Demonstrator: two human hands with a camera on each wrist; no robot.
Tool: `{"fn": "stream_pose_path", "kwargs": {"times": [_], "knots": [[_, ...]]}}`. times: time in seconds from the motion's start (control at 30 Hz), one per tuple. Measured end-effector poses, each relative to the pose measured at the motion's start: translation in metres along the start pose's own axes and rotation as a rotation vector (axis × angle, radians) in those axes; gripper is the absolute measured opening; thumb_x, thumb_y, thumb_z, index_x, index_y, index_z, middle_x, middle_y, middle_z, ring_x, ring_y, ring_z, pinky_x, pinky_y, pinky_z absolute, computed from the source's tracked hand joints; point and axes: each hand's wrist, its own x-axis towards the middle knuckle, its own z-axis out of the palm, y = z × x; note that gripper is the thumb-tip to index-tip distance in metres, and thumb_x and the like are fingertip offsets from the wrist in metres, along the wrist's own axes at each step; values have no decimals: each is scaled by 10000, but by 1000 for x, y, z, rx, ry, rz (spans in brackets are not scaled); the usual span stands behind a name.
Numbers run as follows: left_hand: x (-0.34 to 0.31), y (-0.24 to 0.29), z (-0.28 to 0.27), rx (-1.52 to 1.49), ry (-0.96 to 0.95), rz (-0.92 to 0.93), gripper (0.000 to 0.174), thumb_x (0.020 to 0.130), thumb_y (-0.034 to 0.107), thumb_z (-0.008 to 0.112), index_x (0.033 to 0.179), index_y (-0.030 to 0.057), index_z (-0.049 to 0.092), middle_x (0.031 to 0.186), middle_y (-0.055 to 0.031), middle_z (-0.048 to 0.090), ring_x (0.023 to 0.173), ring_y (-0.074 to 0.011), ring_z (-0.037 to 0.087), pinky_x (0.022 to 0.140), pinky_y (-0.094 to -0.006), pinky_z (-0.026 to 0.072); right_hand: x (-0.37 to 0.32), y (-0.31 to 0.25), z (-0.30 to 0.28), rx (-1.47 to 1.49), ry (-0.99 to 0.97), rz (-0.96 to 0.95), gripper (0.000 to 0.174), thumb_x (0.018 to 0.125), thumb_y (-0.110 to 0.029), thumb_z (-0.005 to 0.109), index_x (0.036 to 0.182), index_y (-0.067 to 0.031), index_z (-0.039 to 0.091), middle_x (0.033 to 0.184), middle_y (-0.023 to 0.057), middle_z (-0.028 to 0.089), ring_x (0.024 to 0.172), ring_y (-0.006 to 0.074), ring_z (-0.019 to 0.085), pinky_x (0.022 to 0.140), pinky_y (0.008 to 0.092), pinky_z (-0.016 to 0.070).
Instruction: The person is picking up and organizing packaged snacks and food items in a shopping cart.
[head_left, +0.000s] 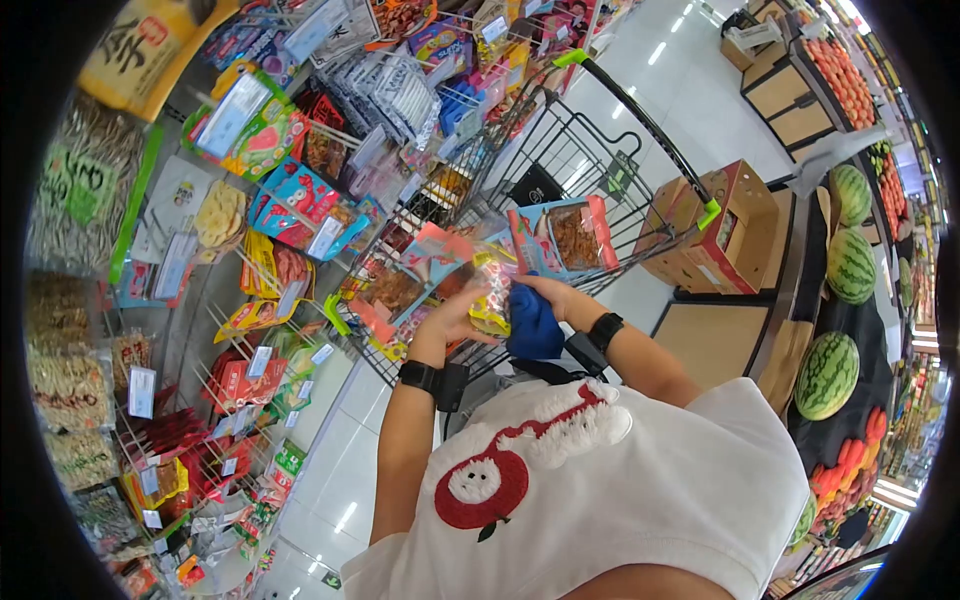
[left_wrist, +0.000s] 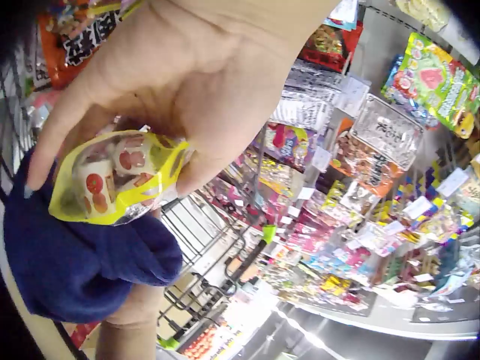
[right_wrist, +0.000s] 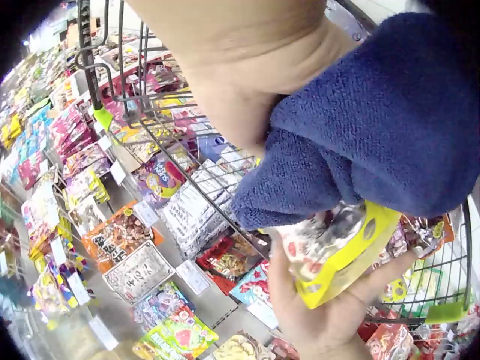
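Over the shopping cart, the left hand (head_left: 458,318) (left_wrist: 180,82) holds a small clear pouch with yellow edges (head_left: 492,295) (left_wrist: 112,176) (right_wrist: 337,251), its thumb and fingers curled round the sides. Printed pieces show through the pouch's clear front. Close beside it, the right hand (head_left: 552,296) (right_wrist: 255,97) grips a bunched dark blue cloth (head_left: 535,322) (left_wrist: 82,247) (right_wrist: 375,127). That cloth meets the pouch's edge in the right wrist view and hides most of the right fingers.
The wire cart (head_left: 590,150) holds several snack packs, one pink-and-blue pack (head_left: 565,238) nearest the right hand. Racks of hanging snack bags (head_left: 290,210) line the left. A cardboard box (head_left: 700,245) and watermelons (head_left: 828,375) are on the right.
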Motion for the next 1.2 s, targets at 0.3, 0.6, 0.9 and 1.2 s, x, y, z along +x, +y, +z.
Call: {"fn": "stream_pose_path", "kwargs": {"times": [0.3,0.6,0.9,1.2], "knots": [[126,-5,-36,150,411,99,310,834,289,535,1077,105,478,891,-56,584,769,-210,605,620,-337,512,65,-72,-59,-69,92,54,218,821,-282,539,855,-74,593,736,48,639,606,176,607,614,334,521],[161,14,-23,218,702,279,303,822,302,535,1053,107,525,883,-52,584,725,-159,582,639,-334,499,93,-85,-46,-76,181,91,268,826,-315,505,841,-63,596,742,63,634,576,211,603,584,382,516],[92,-20,-23,-333,799,127,558,702,624,512,961,133,578,849,-7,520,647,-139,465,530,-280,369,103,-50,-8,-604,297,-128,301,776,-319,598,856,-30,574,752,83,619,567,231,602,533,349,509],[15,-63,-111,-755,914,434,445,728,458,616,976,113,483,873,-31,526,814,-169,486,663,-296,364,150,-7,40,-354,-4,185,436,771,-461,582,906,-47,571,776,60,615,562,196,589,520,329,487]]}}
